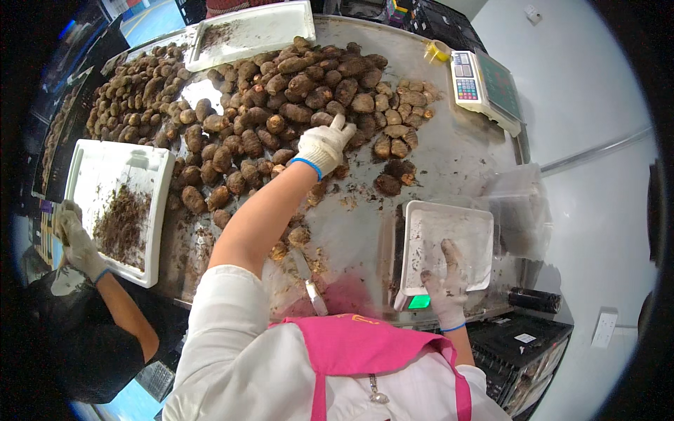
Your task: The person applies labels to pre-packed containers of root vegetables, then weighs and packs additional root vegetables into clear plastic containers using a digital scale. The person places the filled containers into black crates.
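My left hand, in a white knit glove with a blue cuff, reaches over a large pile of brown taro corms. Its fingertips lie among the corms; its palm side is hidden, so a grip cannot be made out. My right hand, in a soiled white glove, is over the near part of a white plastic tray, fingers apart and holding nothing. That tray rests on a scale with a lit green display. A knife lies on the metal table before me, beside trimmed corms.
Smaller corms lie apart to the right. A second scale, yellow tape and clear plastic bags line the right side. Foam trays hold soil. A co-worker's gloved hand is at left.
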`<state>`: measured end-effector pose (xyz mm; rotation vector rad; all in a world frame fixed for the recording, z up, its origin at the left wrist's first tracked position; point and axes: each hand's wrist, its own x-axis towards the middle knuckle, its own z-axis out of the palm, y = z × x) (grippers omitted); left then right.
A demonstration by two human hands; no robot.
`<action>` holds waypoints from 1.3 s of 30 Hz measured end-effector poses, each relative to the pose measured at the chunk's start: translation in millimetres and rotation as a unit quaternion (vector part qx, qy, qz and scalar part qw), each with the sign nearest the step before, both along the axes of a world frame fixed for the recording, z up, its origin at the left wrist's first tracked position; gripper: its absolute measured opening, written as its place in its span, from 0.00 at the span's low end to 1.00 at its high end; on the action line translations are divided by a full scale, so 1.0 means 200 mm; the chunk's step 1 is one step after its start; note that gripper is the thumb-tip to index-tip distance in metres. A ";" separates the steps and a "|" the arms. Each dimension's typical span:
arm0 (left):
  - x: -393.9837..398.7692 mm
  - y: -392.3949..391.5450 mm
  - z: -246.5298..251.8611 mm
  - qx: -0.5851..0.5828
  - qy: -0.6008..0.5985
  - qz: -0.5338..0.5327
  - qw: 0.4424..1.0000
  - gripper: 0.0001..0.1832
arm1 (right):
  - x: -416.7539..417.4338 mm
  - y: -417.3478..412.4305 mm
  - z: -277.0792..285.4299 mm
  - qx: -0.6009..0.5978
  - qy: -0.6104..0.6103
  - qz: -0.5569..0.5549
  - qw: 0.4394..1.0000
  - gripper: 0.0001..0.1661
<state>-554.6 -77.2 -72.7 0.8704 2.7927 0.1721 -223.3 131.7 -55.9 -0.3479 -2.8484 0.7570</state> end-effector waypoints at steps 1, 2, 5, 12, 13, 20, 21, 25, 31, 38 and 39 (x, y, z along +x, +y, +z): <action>-0.02 0.03 -0.02 -0.049 -0.017 -0.012 0.999 0.37 | -0.01 -0.02 0.01 0.016 -0.010 0.002 1.000 0.44; -0.03 0.05 -0.04 -0.039 -0.020 0.009 0.999 0.34 | -0.02 -0.05 0.03 0.031 -0.020 0.004 0.999 0.44; -0.07 0.10 -0.09 -0.034 -0.015 0.050 0.998 0.32 | 0.00 -0.03 0.00 0.009 0.014 0.034 0.999 0.38; -0.04 -0.10 -0.10 0.531 -0.369 0.164 0.745 0.26 | 0.01 0.02 -0.05 0.102 0.099 0.101 0.985 0.28; 0.04 -0.12 -0.06 0.629 -0.495 0.181 0.572 0.26 | 0.02 0.02 -0.06 0.109 0.096 0.101 0.984 0.28; 0.24 -0.09 0.03 0.673 -0.642 0.096 0.355 0.25 | 0.03 -0.02 -0.08 0.164 0.087 0.050 0.981 0.28; 0.28 -0.05 0.04 0.668 -0.645 0.078 0.362 0.25 | 0.03 -0.02 -0.08 0.151 0.084 0.035 0.984 0.28; 0.42 0.13 0.13 0.623 -0.687 0.067 0.368 0.25 | 0.03 -0.05 -0.15 0.166 0.060 0.009 0.984 0.25; 0.70 0.50 0.29 0.523 -0.615 0.004 0.590 0.25 | 0.02 -0.10 -0.10 -0.031 0.154 0.007 0.988 0.23; 0.91 0.75 0.27 0.339 -0.271 -0.069 0.898 0.26 | 0.02 -0.11 -0.23 -0.065 0.177 0.003 0.982 0.17; 0.93 0.75 0.28 0.303 -0.197 -0.094 0.928 0.26 | 0.02 -0.11 -0.18 -0.037 0.174 0.013 0.984 0.19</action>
